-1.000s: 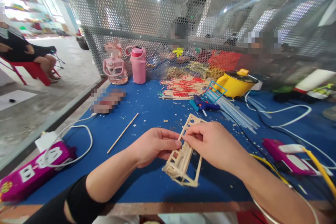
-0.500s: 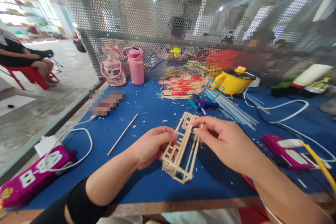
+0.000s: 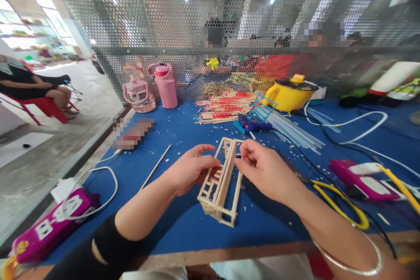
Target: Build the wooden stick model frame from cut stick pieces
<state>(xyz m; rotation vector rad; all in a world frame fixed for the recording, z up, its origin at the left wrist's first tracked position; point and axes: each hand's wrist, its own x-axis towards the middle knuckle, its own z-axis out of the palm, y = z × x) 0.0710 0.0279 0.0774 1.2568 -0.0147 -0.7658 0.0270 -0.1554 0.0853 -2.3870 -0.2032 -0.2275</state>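
Note:
A small open frame of pale wooden sticks (image 3: 226, 179) stands tilted toward me over the blue tabletop, with short rungs on its left side. My left hand (image 3: 193, 168) grips its left side, the thumb and lower fingers around the sticks and the index finger stretched out above. At the far right corner, my right hand (image 3: 262, 166) is closed in a pinch against the right rail; whatever its fingertips hold is hidden. Beyond the hands lies a dark blue glue gun (image 3: 254, 124). A single loose stick (image 3: 157, 166) lies left of my left hand.
Red-marked sticks (image 3: 226, 107) are piled behind, near clear glue sticks (image 3: 295, 129) and a yellow pot (image 3: 290, 96). Yellow-handled scissors (image 3: 348, 210) lie by my right forearm. Purple power strips (image 3: 55, 225) flank both sides. A perforated metal screen (image 3: 183, 22) closes the back.
My right hand has moved from the frame's middle beam to its far right corner. My left index finger has lifted off the frame. The view has shifted slightly, baring the scissors.

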